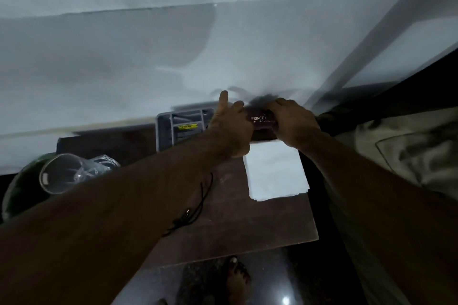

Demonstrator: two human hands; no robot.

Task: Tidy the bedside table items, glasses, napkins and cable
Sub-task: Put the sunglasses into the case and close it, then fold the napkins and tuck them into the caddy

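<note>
two glasses (74, 171), one napkin stack (275, 171), one cable (195, 208), one organiser tray (183, 126), one maroon box (262, 119)

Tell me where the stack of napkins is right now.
The white napkin stack lies flat on the brown bedside table, toward its right edge, just in front of the dark box held in both hands.

A dim home bedroom: a dark brown wooden bedside table (235, 225) against a pale painted wall (148, 57), rumpled beige bedding (401, 151) at right.
</note>
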